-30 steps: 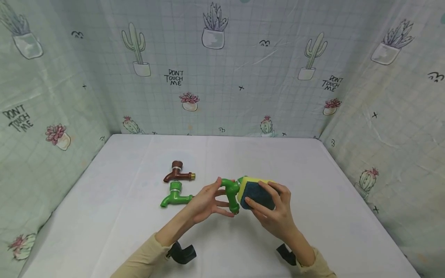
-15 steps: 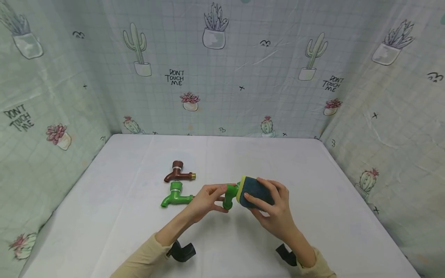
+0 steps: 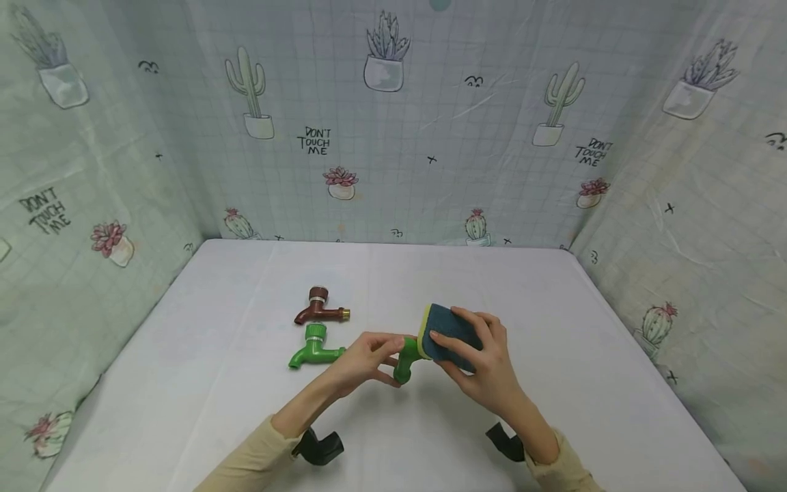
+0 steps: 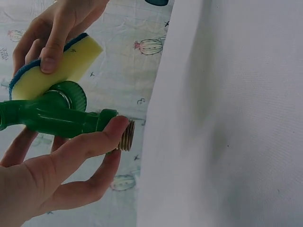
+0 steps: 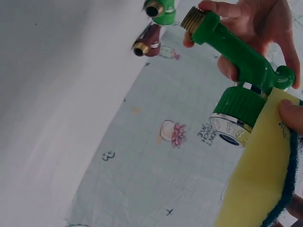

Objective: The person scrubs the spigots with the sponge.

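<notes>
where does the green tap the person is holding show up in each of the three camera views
Head view: green tap sits low centre, between the left hand and the sponge in the right hand.
Left wrist view: green tap lies across the left side, brass thread end at the fingertips.
Right wrist view: green tap runs diagonally at upper right.
Shared landmark: the yellow-and-blue sponge pressed against the tap.

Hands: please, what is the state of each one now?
Left hand: holding the green tap.
Right hand: holding the sponge against it.
</notes>
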{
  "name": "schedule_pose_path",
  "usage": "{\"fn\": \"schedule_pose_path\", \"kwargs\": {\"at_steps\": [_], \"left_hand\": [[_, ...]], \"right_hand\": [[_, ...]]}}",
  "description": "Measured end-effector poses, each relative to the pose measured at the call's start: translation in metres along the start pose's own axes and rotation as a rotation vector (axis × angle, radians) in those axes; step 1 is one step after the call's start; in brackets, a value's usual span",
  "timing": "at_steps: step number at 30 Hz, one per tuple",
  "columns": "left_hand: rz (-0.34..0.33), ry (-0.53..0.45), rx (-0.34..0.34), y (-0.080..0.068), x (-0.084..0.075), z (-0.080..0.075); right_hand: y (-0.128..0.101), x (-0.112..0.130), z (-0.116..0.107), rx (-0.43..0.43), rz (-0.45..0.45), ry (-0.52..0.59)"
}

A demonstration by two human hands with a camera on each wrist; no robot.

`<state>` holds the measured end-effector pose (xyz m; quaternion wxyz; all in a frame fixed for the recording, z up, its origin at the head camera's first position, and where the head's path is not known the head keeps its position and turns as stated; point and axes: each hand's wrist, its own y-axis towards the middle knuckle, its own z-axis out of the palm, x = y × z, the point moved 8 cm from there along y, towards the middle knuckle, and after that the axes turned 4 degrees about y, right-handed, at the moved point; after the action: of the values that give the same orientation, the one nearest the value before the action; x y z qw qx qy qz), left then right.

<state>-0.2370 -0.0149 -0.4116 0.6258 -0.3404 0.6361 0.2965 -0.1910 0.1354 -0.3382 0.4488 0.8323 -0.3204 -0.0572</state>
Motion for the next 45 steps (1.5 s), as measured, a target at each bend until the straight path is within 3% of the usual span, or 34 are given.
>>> {"fn": "schedule_pose_path", "kwargs": {"at_steps": [10,17,23,28,36,40,45], "left_hand": [[-0.075,-0.247,-0.035,-0.001,0.004,-0.005],[-0.106,-0.442,0.043,-0.002,0.003,0.0],[-0.15,-0.637,0.155,-0.007,0.006,0.011],[-0.157,-0.668,0.211,-0.008,0.006,0.015],[-0.009,-0.583,0.253,-0.001,0.003,0.011],[0.025,-0.548,0.178,0.003,0.002,0.006],[-0.033,-0.522,-0.008,0.006,0.005,-0.001]], "right_hand": [[-0.002,-0.024,-0.02,-0.107,0.073,0.037],[-0.007,-0.037,-0.019,-0.065,0.204,0.084],[-0.01,-0.034,-0.017,-0.082,0.211,0.104],[-0.011,-0.033,-0.019,-0.104,0.2,0.108],[-0.014,-0.034,-0.02,-0.136,0.197,0.124],[-0.016,-0.033,-0.022,-0.177,0.163,0.143],[-0.017,-0.03,-0.021,-0.184,0.127,0.137]]}}
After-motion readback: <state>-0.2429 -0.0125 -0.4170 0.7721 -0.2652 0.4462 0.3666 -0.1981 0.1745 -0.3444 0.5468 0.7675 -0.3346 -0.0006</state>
